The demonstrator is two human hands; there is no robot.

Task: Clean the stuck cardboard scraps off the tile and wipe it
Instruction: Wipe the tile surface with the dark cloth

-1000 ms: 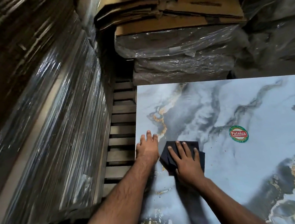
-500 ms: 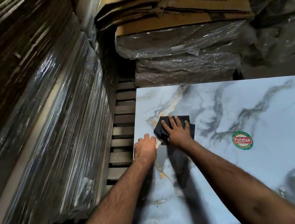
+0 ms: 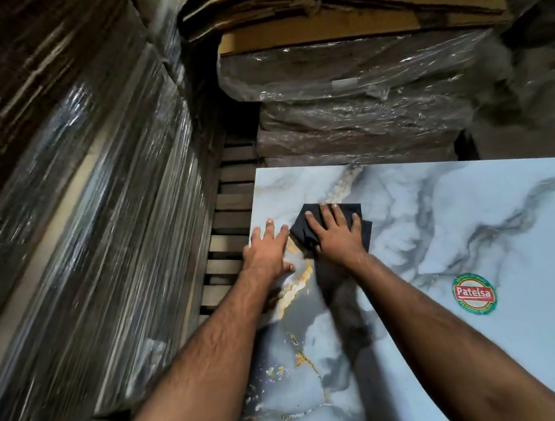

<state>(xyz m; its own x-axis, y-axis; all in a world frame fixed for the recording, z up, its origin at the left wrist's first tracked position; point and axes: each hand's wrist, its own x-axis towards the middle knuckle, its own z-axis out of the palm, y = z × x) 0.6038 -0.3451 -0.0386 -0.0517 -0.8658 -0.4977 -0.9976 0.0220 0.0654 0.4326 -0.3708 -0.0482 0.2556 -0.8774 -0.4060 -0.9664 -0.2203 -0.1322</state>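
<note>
Two hands are down on the tile [image 3: 470, 228], and I read this as the wiping step; my right hand [image 3: 336, 239] lies flat, fingers spread, pressing a dark folded cloth [image 3: 364, 230] against the glaze near the far left corner, grasping nothing so much as pinning it by the palm; my left hand [image 3: 268, 254] rests open on the tile's left edge just beside the cloth, released, holding nothing, bracing the slab. I would keep the palm weight even so the cloth does not bunch; I would work in overlapping strokes out to the corner; I would steer clear of the round sticker [image 3: 474, 293], which sits well apart to the right. Some speckled patches [image 3: 275, 373] low on the near side may be leftover scraps; I cannot tell; they deserve a pass.
</note>
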